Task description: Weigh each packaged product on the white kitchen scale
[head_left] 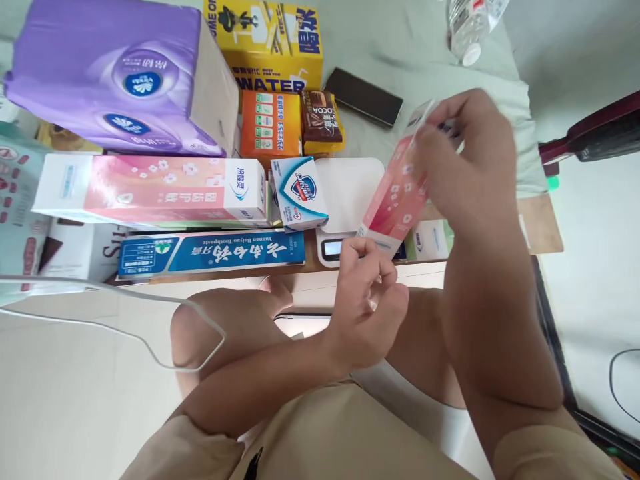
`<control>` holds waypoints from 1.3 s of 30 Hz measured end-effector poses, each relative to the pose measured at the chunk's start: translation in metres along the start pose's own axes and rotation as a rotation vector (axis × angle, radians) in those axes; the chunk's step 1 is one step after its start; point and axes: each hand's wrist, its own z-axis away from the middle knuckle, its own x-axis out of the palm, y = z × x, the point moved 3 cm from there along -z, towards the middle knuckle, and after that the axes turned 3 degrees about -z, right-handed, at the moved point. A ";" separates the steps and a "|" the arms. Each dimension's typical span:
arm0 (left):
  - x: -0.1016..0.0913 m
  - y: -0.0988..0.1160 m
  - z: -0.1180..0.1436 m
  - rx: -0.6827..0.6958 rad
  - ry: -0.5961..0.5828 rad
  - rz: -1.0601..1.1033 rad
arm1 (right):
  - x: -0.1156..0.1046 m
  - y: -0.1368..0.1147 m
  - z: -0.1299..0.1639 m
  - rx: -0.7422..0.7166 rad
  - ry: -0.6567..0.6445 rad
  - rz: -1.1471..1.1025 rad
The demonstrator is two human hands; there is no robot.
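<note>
A pink toothpaste tube point(395, 197) with white flower prints is held at a slant above the table's front edge. My right hand point(465, 153) is closed around its upper end, and the fingers partly cover that end. At its lower end, the fingers of my left hand point(367, 307) are curled and pinching the tube. Below and behind the tube sits a white digital scale point(345, 190) with a small lit display. Touching the scale's left side is a Safeguard soap box point(300, 190). A matching pink toothpaste box point(165, 187) lies further left, behind a blue Yunnan Baiyao toothpaste box point(215, 255).
A purple tissue pack point(115, 73), a yellow carton point(280, 47), an orange box point(271, 123) and a cocoa packet point(321, 120) stand behind. A black phone point(364, 97) and a plastic bottle point(469, 30) lie on the green cloth. A white cable point(150, 293) hangs at left.
</note>
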 end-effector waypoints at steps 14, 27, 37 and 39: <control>-0.014 0.018 -0.009 -0.034 0.008 0.018 | 0.024 -0.016 0.003 0.146 -0.364 0.316; -0.026 0.014 -0.017 0.040 0.020 0.072 | 0.059 -0.057 0.044 0.009 -0.833 0.205; -0.032 0.016 -0.027 0.173 -0.024 -0.052 | -0.005 -0.034 0.013 0.210 -0.216 0.167; -0.033 0.013 -0.028 0.188 -0.015 -0.038 | -0.009 -0.028 0.011 0.253 -0.230 0.210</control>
